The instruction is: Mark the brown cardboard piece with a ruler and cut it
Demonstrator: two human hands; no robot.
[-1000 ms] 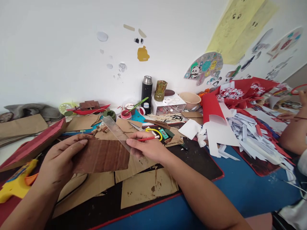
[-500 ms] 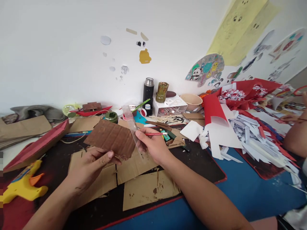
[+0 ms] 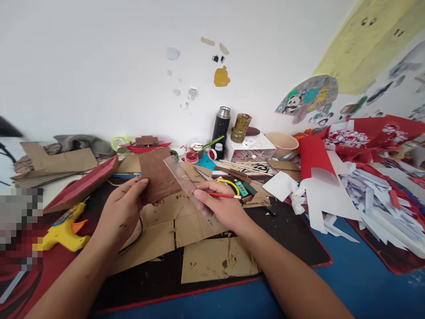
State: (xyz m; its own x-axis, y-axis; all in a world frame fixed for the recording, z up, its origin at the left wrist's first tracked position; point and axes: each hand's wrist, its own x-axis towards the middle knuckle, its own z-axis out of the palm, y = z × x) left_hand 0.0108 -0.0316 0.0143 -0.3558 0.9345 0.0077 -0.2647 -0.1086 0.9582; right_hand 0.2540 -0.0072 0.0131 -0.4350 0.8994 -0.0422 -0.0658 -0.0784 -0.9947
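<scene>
At the centre of the frame, the left hand [image 3: 121, 212] grips a brown card [image 3: 158, 175] in closed fingers, held tilted above the table [image 3: 348, 283]. The right hand [image 3: 222, 207], just right of it, pinches a clear ruler [image 3: 181, 177] and a red pencil [image 3: 223, 195]; the ruler touches the card's right edge. A glue gun [image 3: 64, 228] lies at lower left.

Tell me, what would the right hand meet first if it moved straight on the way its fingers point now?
The right hand points left, toward the brown cardboard piece in the left hand. It would probably meet that piece first, though depth is unclear; its clear ruler already overlaps it.
</scene>
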